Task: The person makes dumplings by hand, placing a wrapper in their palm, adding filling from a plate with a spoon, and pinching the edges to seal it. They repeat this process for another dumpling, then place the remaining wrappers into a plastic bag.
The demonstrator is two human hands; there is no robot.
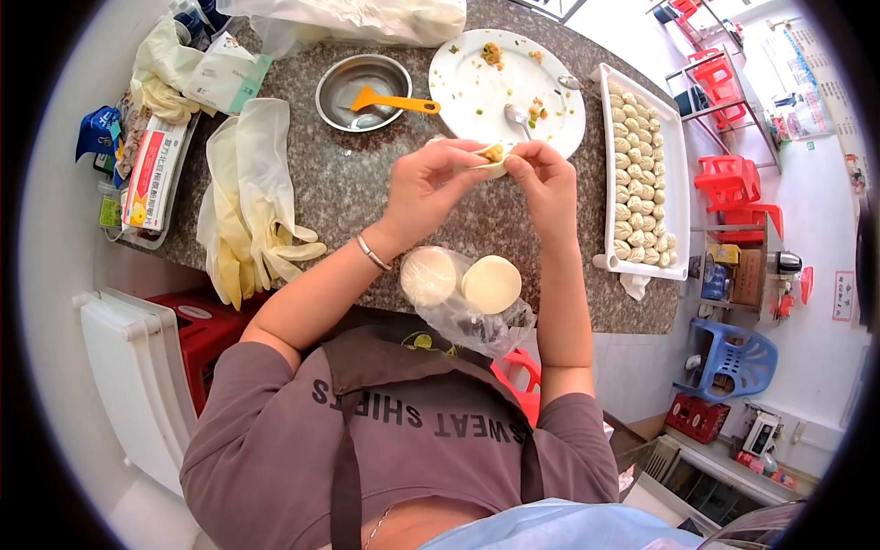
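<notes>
A half-folded dumpling [495, 158] is held up between both hands, with orange-brown filling showing at its opening. My left hand [429, 181] pinches its left side, fingers closed. On the other side, the thumb and fingers of my right hand [544, 183] grip the wrapper edge. Just beyond them lies a white plate [463, 87] with scraps of filling and a metal spoon [516, 116]. Two stacks of round dough wrappers [492, 284] sit on clear plastic close to my body. At the right, a white tray [678, 183] holds rows of pleated dumplings [634, 165].
A metal bowl [332, 81] with an orange scraper [394, 100] across it stands left of the plate. Rubber gloves [247, 183] lie on the speckled counter [348, 192]. Boxes [154, 174] crowd the left edge; a plastic bag [357, 20] lies at the back.
</notes>
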